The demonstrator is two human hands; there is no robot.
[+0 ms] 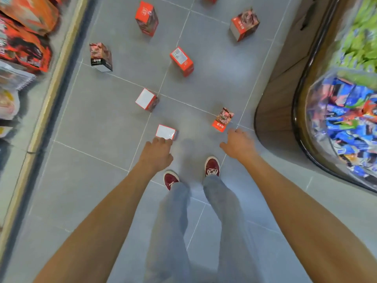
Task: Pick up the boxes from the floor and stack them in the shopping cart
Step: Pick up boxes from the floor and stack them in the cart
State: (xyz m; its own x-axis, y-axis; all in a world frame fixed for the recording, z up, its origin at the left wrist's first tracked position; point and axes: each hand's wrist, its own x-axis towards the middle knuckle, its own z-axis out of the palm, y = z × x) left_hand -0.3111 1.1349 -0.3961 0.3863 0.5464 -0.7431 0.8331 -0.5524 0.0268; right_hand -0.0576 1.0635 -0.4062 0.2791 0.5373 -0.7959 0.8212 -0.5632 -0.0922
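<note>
Both arms reached down toward the grey tiled floor (98,123), where boxes stood scattered. The left hand (157,153) hung with fingers loosely bent, grasping nothing, its fingertips at the near edge of the white-topped box (165,132); whether they touched it could not be told. The right hand (237,142) was spread and empty, just beside the small red box (223,119). Farther out sat a second white-faced box (145,99), a flat red box (181,61), a black-based box (101,57) and a tall red box (146,18). Dark red shoes (212,166) stood between the arms, and a chest freezer (275,111) curved at right.
</note>
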